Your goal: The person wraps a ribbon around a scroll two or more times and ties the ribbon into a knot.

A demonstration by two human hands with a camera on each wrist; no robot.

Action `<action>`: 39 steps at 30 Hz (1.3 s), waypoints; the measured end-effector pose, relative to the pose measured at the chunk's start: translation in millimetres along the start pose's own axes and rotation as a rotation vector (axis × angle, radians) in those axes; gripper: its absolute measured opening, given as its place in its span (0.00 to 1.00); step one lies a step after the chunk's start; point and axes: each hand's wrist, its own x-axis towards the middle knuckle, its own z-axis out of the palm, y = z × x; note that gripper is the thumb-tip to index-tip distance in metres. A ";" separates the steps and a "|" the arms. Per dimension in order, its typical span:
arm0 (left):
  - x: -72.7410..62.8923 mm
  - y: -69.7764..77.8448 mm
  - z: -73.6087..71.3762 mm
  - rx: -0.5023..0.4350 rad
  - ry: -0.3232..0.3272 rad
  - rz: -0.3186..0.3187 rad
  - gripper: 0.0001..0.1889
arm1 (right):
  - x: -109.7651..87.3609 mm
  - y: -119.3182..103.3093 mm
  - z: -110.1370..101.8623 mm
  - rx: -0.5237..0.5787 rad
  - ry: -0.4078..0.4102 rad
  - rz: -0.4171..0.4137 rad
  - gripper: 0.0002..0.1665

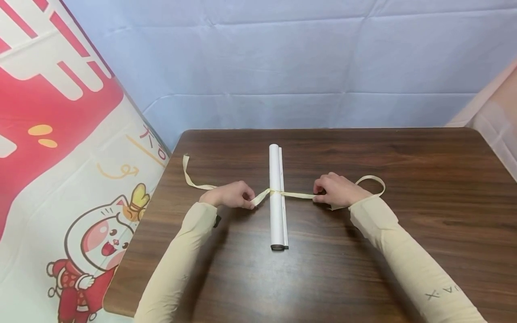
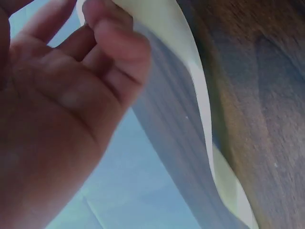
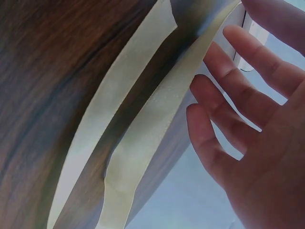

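A rolled white scroll (image 1: 275,220) with a dark end lies upright in the head view, a thinner white rod along its right side. Pale yellow ribbon (image 1: 296,195) crosses its middle and runs out both ways. On the left, my left hand (image 1: 232,194) pinches one length between thumb and fingers; its tail curls behind the wrist. Opposite, my right hand (image 1: 337,190) pinches the other length, whose end loops past the wrist. The left wrist view shows curled fingers beside the ribbon (image 2: 200,90). Two ribbon strips (image 3: 147,114) pass the spread fingers in the right wrist view.
Both arms rest over a dark wood-grain table (image 1: 436,179). Behind its far edge hangs a pale blue creased cloth (image 1: 282,58). A white and red printed sheet with a cartoon cat (image 1: 101,242) covers the left side.
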 end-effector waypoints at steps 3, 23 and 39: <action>-2.4 2.4 -1.1 -0.026 0.071 0.044 0.02 | 0.1 -2.3 -0.7 0.000 0.007 -0.014 0.07; 17.4 8.4 15.1 -0.201 0.540 0.142 0.03 | 8.6 -14.4 3.2 0.023 -0.004 -0.025 0.08; 35.1 12.8 21.9 -0.280 0.591 0.075 0.05 | 15.8 -22.7 16.0 -0.032 0.029 -0.035 0.08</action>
